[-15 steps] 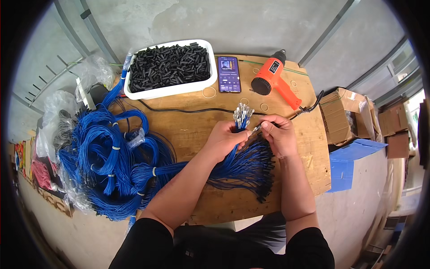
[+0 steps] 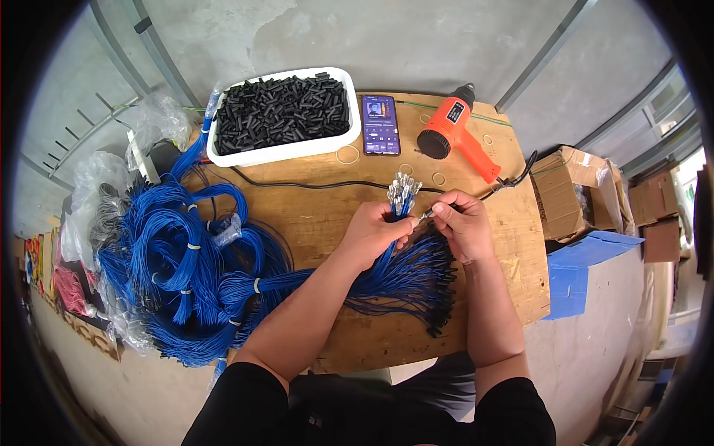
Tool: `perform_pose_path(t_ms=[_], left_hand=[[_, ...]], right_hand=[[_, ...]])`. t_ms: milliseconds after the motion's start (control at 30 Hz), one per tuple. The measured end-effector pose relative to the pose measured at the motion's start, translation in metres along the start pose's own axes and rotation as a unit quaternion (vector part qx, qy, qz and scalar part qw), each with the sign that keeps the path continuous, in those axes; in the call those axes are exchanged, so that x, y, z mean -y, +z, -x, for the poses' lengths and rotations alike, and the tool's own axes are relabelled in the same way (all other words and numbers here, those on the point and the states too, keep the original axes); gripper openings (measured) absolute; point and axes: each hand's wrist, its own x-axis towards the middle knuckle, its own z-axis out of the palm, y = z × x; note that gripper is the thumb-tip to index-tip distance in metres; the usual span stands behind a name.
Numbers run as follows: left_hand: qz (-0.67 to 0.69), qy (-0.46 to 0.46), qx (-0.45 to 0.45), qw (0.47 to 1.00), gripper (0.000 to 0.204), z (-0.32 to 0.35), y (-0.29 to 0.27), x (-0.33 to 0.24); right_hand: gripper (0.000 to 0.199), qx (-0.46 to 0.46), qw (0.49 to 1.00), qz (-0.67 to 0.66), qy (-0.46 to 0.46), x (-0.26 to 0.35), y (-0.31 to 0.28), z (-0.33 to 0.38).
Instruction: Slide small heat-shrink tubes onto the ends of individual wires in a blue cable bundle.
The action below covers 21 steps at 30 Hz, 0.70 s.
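My left hand (image 2: 377,232) is closed around a bundle of blue wires, with their bare metal terminals (image 2: 402,195) sticking up above the fist. Its thumb and forefinger also pinch one wire end beside the bundle. At that end my right hand (image 2: 462,223) pinches a small black sleeve (image 2: 426,215), partly covered by the fingertips. Below both hands, a fan of blue wires (image 2: 398,279) with black sleeves on their ends (image 2: 439,316) spreads over the wooden table (image 2: 491,297). Tied coils of blue wire (image 2: 186,253) are heaped on the left.
A white tub (image 2: 286,154) full of short black sleeves stands at the back, next to a phone (image 2: 381,126). An orange heat gun (image 2: 460,134) lies to its right, its black cord (image 2: 312,183) crossing the table. Rubber bands (image 2: 347,154) lie about. Cardboard boxes (image 2: 558,193) stand beyond the right edge.
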Motion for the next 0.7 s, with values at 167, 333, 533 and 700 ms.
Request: perform_pose_path(t_ms=[167,333,533,700], left_hand=[[0.052,-0.018,-0.005,0.998,0.016,0.001,0.001,-0.001],[0.041,-0.011,-0.018,0.999,0.017,-0.003,0.001,0.005],[0.029,0.0,-0.023,0.999,0.017,-0.001,0.003,0.002],[0.019,0.008,-0.016,1.0,0.018,-0.002,0.002,0.004]], right_hand=[[0.006,-0.02,1.0,-0.015,-0.007,0.002,-0.005,-0.001],[0.011,-0.014,0.999,-0.036,0.01,0.004,-0.006,-0.001],[0.018,0.006,0.992,-0.108,0.07,0.009,-0.013,-0.002],[0.016,0.035,0.989,-0.109,0.091,0.008,-0.015,-0.002]])
